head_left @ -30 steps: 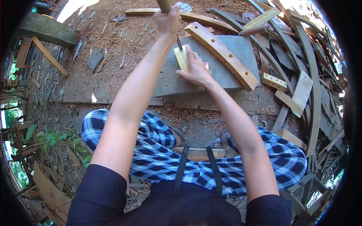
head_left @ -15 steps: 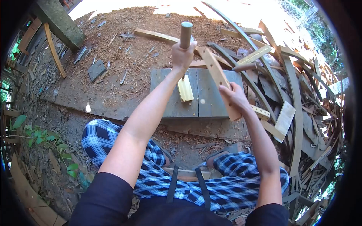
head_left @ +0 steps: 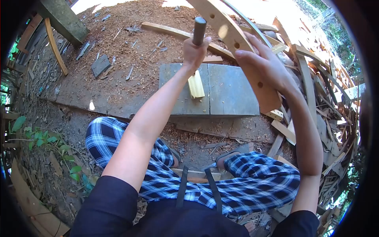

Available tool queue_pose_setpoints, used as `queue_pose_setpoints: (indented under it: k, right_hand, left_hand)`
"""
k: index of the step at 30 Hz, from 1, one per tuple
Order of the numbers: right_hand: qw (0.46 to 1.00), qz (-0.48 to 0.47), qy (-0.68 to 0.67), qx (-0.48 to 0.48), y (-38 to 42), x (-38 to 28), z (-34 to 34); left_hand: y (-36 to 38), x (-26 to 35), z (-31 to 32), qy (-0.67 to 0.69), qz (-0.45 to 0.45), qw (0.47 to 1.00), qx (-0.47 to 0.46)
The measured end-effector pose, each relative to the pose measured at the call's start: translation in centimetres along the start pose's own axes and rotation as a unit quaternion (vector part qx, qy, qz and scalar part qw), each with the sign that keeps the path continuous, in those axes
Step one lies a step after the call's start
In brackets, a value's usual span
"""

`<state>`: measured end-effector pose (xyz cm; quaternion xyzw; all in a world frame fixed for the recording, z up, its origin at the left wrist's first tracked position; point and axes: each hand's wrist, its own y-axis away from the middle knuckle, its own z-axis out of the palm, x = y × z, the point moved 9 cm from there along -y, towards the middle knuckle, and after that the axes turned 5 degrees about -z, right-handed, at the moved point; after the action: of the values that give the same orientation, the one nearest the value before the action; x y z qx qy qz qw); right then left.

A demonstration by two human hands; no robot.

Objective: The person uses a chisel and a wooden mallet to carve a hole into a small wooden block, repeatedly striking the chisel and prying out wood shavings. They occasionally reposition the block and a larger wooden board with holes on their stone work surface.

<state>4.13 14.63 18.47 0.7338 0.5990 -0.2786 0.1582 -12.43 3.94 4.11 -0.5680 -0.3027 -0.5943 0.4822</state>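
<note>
My left hand [head_left: 195, 52] is wrapped round a dark cylindrical handle [head_left: 199, 31] that stands nearly upright over the far edge of a grey block [head_left: 233, 93]. Just below that fist, a short pale yellow wood piece [head_left: 196, 87] lies on the block; the tool's lower end is hidden by the hand. On the right, my right hand [head_left: 268, 63] grips a long, slightly curved wooden board [head_left: 252, 71] with several round holes, raised above the block's right side and tilted up toward the far left.
Curved wood strips and scraps [head_left: 306, 87] are heaped along the right. A long strip [head_left: 166, 33] lies on the shavings beyond the block. At the upper left stands a concrete post [head_left: 65, 23]; a dark flat piece [head_left: 100, 66] is on the ground nearby.
My right hand has lifted the holed board up and to the right, closer to the camera. My left hand has shifted slightly, still round the handle.
</note>
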Motion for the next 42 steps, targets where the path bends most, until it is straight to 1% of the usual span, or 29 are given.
queue_pose_setpoints:
  k: [1, 2, 4, 5, 7, 8, 11, 13, 14, 15, 17, 18, 19, 21, 23, 24, 25, 26, 27, 28, 29, 31, 32, 33, 35, 37, 39, 41, 42]
  right_hand:
    - [1.0, 0.021, 0.0, -0.007, 0.2, -0.7, -0.9]
    - [1.0, 0.023, 0.001, -0.014, 0.5, -0.1, -0.6]
    - [0.993, -0.024, -0.06, 0.095, 1.1, 0.4, -1.8]
    - [0.993, -0.023, -0.064, 0.095, 1.1, 0.7, -1.9]
    - [0.972, -0.052, -0.193, 0.124, 1.2, -1.1, -3.5]
    - [0.963, -0.093, -0.173, 0.182, 1.6, -2.9, -4.8]
    - [0.957, -0.099, -0.152, 0.225, 1.0, -3.3, -4.6]
    - [0.984, -0.113, 0.079, 0.116, -0.3, -2.4, -2.3]
    - [0.988, -0.089, 0.128, 0.01, -1.2, -1.6, -0.1]
    - [0.989, -0.081, 0.126, 0.015, -0.8, -1.3, -0.3]
    - [1.0, -0.022, -0.009, 0.005, -1.2, -0.1, -0.6]
    - [0.999, -0.025, -0.003, 0.027, -1.0, 1.3, 0.0]
    - [0.996, -0.026, 0.005, 0.082, -0.2, 3.0, 1.0]
    - [0.995, 0.032, 0.039, 0.089, 1.6, 7.9, 4.9]
    - [0.983, 0.132, 0.125, -0.01, 3.2, 12.8, 9.3]
    - [0.977, 0.126, 0.17, -0.036, 3.7, 14.7, 11.2]
    - [0.967, 0.121, 0.214, -0.065, 4.1, 14.8, 12.4]
    - [0.951, 0.189, 0.204, -0.134, 4.8, 16.4, 13.8]
    - [0.951, 0.19, 0.198, -0.14, 4.8, 16.7, 15.4]
    - [0.953, 0.08, 0.292, -0.012, 3.7, 14.9, 15.0]
    - [0.919, -0.029, 0.376, 0.118, 4.0, 12.7, 14.6]
    - [0.959, -0.018, 0.242, 0.146, 2.9, 8.2, 16.1]
    - [0.969, -0.014, 0.187, 0.158, 2.5, 7.2, 17.8]
    - [0.97, -0.007, 0.184, 0.158, 2.1, 6.3, 19.4]
    - [0.985, 0.102, 0.122, 0.074, 1.9, 7.1, 23.4]
    - [0.985, 0.095, 0.117, 0.09, 2.0, 6.8, 23.9]
    - [0.983, 0.087, 0.125, 0.106, 2.5, 6.7, 23.9]
    - [0.979, 0.063, 0.127, 0.148, 2.5, 6.2, 23.1]
    - [0.978, 0.056, 0.127, 0.155, 2.5, 6.1, 23.1]
  left_hand:
    - [-0.6, 0.2, -0.2, 0.021, -0.004, 1.0, 0.007]
    - [-0.5, 0.2, -0.3, -0.001, -0.002, 1.0, -0.002]
    - [-0.5, -0.3, -0.1, -0.023, 0.0, 1.0, 0.01]
    - [-0.6, -0.2, 0.3, -0.047, 0.012, 0.999, 0.012]
    - [-0.6, 0.0, 0.7, -0.047, 0.018, 0.999, 0.01]
    - [-0.6, 0.3, 0.5, -0.035, 0.026, 0.999, 0.004]
    - [-0.4, 0.8, 0.6, -0.023, 0.017, 1.0, -0.009]
    - [-0.5, 0.6, 0.4, -0.026, 0.014, 1.0, 0.005]
    - [-0.5, 0.6, 0.1, -0.03, 0.013, 0.999, 0.002]
    - [-0.4, 0.4, 0.2, -0.041, 0.001, 0.999, -0.008]
    - [-1.0, 0.3, 0.8, -0.04, -0.005, 0.999, -0.014]
    - [-0.7, 0.1, 0.7, -0.034, 0.003, 0.999, -0.019]
    - [-0.4, 0.0, 0.3, -0.029, 0.012, 0.999, -0.02]
    - [0.0, 0.1, 0.2, -0.036, 0.002, 0.999, 0.003]
    - [-0.2, 0.2, 0.7, -0.014, 0.001, 1.0, -0.006]
    - [-0.4, 0.2, 0.7, -0.031, 0.035, 0.999, -0.001]
    - [-0.6, 0.1, 0.8, -0.034, 0.032, 0.999, -0.002]
    - [-0.6, -0.1, 0.7, -0.034, 0.033, 0.999, 0.003]
    - [-0.5, -0.1, 0.6, -0.035, 0.033, 0.999, 0.008]
    - [-0.3, 0.1, 0.5, -0.033, 0.029, 0.999, 0.011]
    - [-0.1, 0.1, 0.6, -0.037, 0.023, 0.999, 0.009]
    - [0.1, 0.7, 0.5, -0.039, 0.044, 0.997, 0.05]
    - [0.0, 0.8, 0.8, -0.061, 0.036, 0.997, 0.041]
    - [-0.3, 0.6, 1.3, -0.063, 0.032, 0.997, 0.035]
    - [-1.2, -0.1, 0.8, -0.093, 0.033, 0.993, 0.065]
    - [-2.2, -0.5, 0.3, -0.105, 0.01, 0.992, 0.064]
    - [-3.1, -1.5, -0.2, -0.028, -0.088, 0.994, 0.058]
    - [-4.2, -3.2, -0.7, 0.039, -0.198, 0.978, 0.052]
    - [-4.8, -3.9, -1.0, 0.046, -0.224, 0.972, 0.052]
